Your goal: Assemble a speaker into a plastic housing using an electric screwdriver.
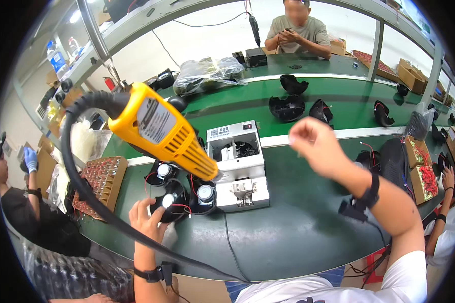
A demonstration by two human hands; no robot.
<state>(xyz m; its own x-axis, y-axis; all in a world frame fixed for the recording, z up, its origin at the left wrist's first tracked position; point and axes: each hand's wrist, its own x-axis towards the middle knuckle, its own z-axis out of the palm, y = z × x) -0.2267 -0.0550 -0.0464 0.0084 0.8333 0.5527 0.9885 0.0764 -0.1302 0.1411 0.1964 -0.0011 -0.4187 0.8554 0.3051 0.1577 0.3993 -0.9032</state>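
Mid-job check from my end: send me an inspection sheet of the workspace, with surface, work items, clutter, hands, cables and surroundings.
Surface: green bench top, visible around the items.
Work items: black shell with a round speaker, at the left hand; yellow power tool; white box holding small dark parts.
Clutter: plastic-wrapped bundle; cardboard tray of small parts.
Hands: left, fingers on the shell's rim, firmness of grip unclear; right hand, raised above the bench, contents unclear.
Cables: thick black cord from the tool; thin cable across the bench.
Surroundings: co-worker opposite; others at both sides.
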